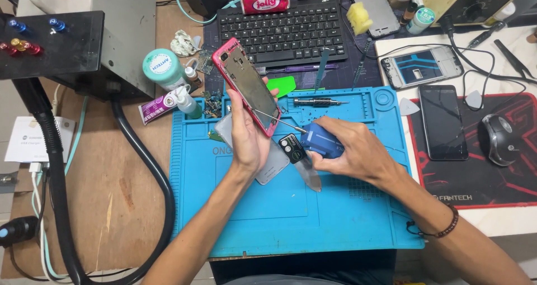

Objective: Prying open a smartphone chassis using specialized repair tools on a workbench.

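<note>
Fingers of the left hand (246, 131) wrap a pink phone frame (246, 86), holding it tilted above the blue mat (291, 206). Right hand (355, 153) is closed around a blue electric screwdriver (321, 139), its thin bit touching the frame's lower edge. A black camera module (292, 147) lies just below. Farther right on the bench sit a dark phone (443, 123) and a mouse (499, 139).

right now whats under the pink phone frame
The left hand holds the pink phone frame tilted above the blue mat. Its grip covers the frame's lower back, hiding that part.
</note>
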